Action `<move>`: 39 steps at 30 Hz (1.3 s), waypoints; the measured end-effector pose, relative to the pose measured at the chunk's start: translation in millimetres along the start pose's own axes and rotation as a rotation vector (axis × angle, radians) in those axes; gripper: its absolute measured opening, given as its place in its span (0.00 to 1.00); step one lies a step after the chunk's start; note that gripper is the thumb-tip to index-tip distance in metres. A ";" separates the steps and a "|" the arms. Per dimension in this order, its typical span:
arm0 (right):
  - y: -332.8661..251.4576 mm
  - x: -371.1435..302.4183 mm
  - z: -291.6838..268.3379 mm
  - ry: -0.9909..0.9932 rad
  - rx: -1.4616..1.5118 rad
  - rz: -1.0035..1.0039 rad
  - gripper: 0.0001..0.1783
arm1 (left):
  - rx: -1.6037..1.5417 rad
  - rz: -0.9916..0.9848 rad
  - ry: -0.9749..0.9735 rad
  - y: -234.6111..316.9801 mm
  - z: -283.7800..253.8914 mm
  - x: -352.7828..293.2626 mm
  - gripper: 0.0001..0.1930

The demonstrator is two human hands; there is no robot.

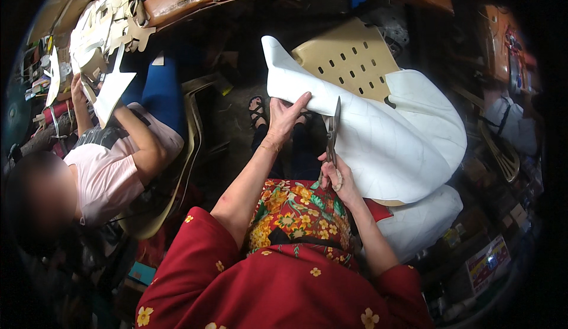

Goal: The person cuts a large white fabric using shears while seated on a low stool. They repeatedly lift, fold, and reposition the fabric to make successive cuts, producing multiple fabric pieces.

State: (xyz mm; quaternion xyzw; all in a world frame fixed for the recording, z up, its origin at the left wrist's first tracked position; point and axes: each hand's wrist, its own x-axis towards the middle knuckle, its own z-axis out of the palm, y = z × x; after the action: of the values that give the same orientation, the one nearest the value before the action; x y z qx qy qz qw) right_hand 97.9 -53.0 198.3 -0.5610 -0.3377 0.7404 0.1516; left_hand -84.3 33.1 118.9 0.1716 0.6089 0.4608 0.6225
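Observation:
A large white sheet of leather-like material [378, 143] lies draped over a tan plastic chair to my right, with faint lines drawn on it. My left hand [285, 119] grips the near edge of the sheet at its left part, thumb on top and fingers beneath. In my right hand [336, 175] is a pair of dark metal scissors [333, 129], blades pointing away from me. The blades lie at the sheet's near edge, just right of my left hand. Whether they are parted is hard to make out.
The tan chair [349, 57] has slotted holes. At left a seated person in a pink shirt [106, 181] handles a white cut piece [113, 95]. A brown table [195, 1] stands ahead, with cardboard patterns [127, 18] at its left end. A white bag [510, 119] is at far right.

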 end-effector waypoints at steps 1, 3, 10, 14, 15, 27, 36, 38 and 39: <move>-1.3 -1.6 -0.1 0.005 -0.032 -0.002 0.28 | -0.010 -0.026 -0.016 1.8 -0.8 -0.3 0.19; -3.8 -6.3 -1.4 0.018 -0.083 0.010 0.27 | -0.014 0.009 -0.012 2.8 -1.0 -1.9 0.19; -14.0 -18.1 -13.4 0.085 -0.191 0.084 0.16 | -0.103 -0.012 -0.002 -6.6 -3.4 -10.0 0.18; -24.7 -21.9 -27.8 0.060 -0.507 0.051 0.12 | -0.088 -0.023 -0.022 -12.8 -11.3 -12.4 0.19; -28.0 -23.0 -30.6 0.054 -0.588 0.078 0.12 | -0.074 -0.052 -0.029 -14.0 -13.3 -13.4 0.19; -47.2 -4.1 -20.9 0.016 -0.362 0.256 0.13 | -0.120 -0.055 0.007 -22.1 -18.6 -31.8 0.19; -54.4 -1.6 -26.6 -0.046 -0.524 0.221 0.15 | -0.155 -0.036 -0.020 -21.8 -26.7 -41.3 0.20; -55.9 3.2 -26.5 -0.071 -0.472 0.276 0.16 | -0.135 -0.046 -0.030 -20.9 -28.8 -44.4 0.21; -56.0 5.9 -24.8 -0.076 -0.432 0.306 0.16 | -0.123 -0.056 -0.033 -20.5 -29.8 -45.8 0.21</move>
State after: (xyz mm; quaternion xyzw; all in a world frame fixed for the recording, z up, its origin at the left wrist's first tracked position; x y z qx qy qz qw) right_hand 110.5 -0.6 228.1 -0.5967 -0.4045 0.6860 -0.0979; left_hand -96.5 -23.8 124.5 0.1232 0.5737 0.4769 0.6544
